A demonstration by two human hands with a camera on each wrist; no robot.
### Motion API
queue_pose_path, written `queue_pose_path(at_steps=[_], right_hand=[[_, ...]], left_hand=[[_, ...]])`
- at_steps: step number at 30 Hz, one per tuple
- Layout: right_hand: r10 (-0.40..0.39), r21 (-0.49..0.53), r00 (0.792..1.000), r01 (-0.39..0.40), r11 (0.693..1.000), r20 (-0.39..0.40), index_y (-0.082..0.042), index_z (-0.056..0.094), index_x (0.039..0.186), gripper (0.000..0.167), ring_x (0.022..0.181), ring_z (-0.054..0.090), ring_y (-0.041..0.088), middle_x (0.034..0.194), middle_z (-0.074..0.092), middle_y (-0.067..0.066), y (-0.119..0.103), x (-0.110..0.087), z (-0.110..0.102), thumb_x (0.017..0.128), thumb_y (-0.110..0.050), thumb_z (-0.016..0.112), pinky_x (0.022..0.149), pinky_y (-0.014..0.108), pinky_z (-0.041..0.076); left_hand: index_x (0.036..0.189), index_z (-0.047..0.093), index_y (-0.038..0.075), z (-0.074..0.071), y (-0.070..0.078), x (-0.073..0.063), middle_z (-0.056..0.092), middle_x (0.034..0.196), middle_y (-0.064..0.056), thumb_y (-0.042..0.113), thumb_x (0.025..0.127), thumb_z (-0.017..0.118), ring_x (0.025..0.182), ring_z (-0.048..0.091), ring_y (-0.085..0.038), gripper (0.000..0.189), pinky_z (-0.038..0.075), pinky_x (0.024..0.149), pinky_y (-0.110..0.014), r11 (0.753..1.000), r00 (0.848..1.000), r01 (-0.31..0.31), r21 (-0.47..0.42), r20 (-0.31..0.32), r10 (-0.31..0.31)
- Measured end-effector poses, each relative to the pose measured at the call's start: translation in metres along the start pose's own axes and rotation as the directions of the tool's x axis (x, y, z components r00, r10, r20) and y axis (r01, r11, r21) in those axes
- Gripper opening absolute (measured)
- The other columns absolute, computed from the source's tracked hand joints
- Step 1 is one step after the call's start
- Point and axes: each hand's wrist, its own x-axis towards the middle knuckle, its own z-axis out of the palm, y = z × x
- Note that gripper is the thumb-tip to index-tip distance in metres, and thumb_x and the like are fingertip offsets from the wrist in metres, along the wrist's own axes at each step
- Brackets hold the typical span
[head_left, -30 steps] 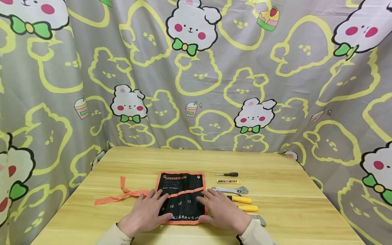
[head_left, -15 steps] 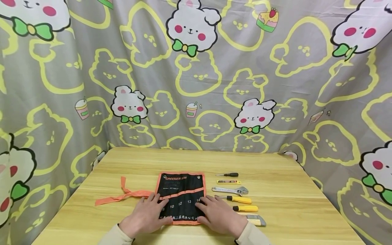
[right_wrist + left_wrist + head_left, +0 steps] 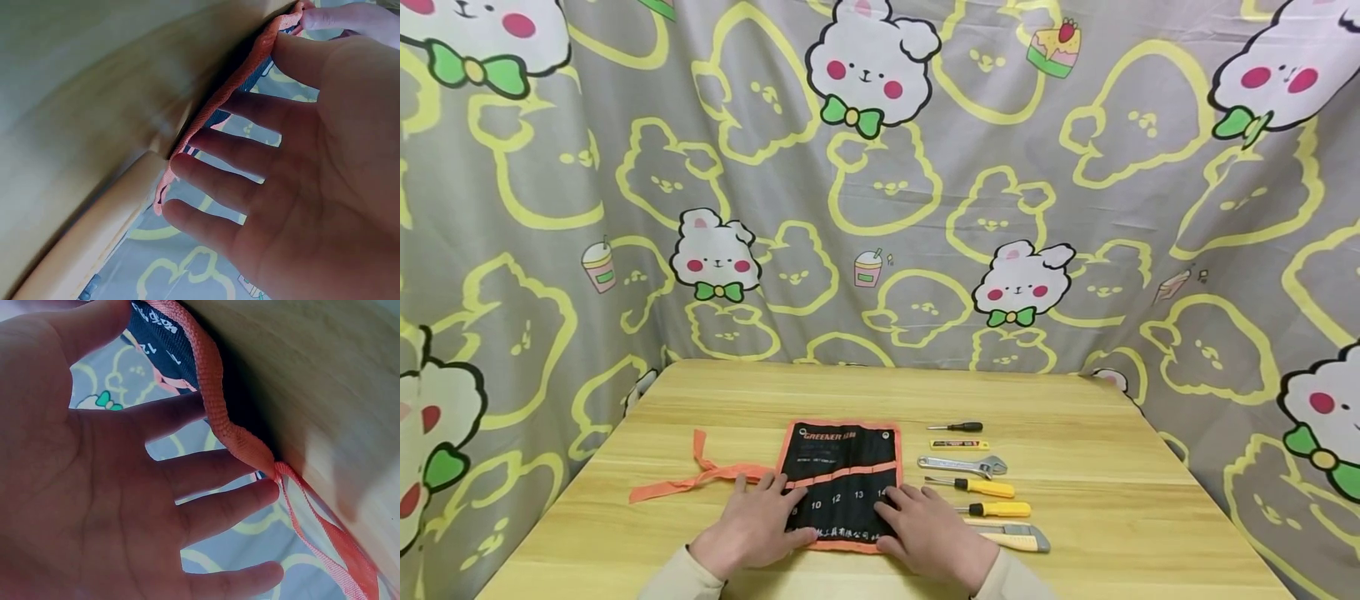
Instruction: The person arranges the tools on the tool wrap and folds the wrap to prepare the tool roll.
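Note:
A black cloth tool pouch (image 3: 842, 450) with orange trim and numbered pockets lies spread flat on the wooden table. My left hand (image 3: 752, 525) rests on its left edge, thumb at the near left corner. On the opposite side my right hand (image 3: 928, 529) touches the right edge, thumb at the near right corner. The left wrist view shows spread, nearly straight fingers (image 3: 212, 472) against the pouch's orange trim (image 3: 215, 394). In the right wrist view the fingers (image 3: 215, 184) likewise extend to the orange trim (image 3: 247, 72). Neither hand curls around anything.
Orange tie straps (image 3: 700, 479) trail left from the pouch. Right of it lie a small black screwdriver (image 3: 966, 427), a yellow flat case (image 3: 958, 445), an adjustable wrench (image 3: 962, 465), two yellow-handled screwdrivers (image 3: 988, 488) and a utility knife (image 3: 1026, 537). A patterned curtain (image 3: 910, 200) surrounds the table.
My right hand has slid nearer and slightly left along the pouch's edge, uncovering more of the screwdrivers and utility knife. The pouch has shifted slightly left; the left hand stays almost in place.

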Motion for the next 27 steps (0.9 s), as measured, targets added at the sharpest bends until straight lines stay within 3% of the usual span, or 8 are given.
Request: queue_pose_path(at_steps=[19, 27], right_hand=[[0.028, 0.022, 0.998, -0.029, 0.999, 0.061, -0.029, 0.057, 0.147, 0.055, 0.138, 0.053, 0.021, 0.152, 0.053, -0.002, -0.014, 0.001, -0.002, 0.104, -0.06, 0.044, 0.109, 0.046, 0.046], [0.007, 0.04, 1.0, -0.007, 0.999, -0.004, -0.028, 0.051, 0.152, 0.055, 0.143, 0.047, 0.026, 0.158, 0.047, 0.001, -0.015, -0.003, -0.002, 0.106, -0.057, 0.042, 0.111, 0.05, 0.044]], left_hand=[[0.142, 0.061, 0.012, -0.001, -0.009, 0.006, 0.05, 0.151, -0.025, 0.061, 0.089, 0.069, 0.144, 0.039, -0.047, 0.072, 0.02, 0.109, -0.081, 0.999, 1.0, 0.014, -0.033, 0.019, -0.014], [0.14, 0.062, 0.009, -0.007, 0.001, -0.003, 0.048, 0.151, -0.027, 0.064, 0.087, 0.069, 0.147, 0.036, -0.046, 0.077, 0.024, 0.113, -0.074, 0.999, 0.999, -0.035, -0.023, -0.023, 0.034]])
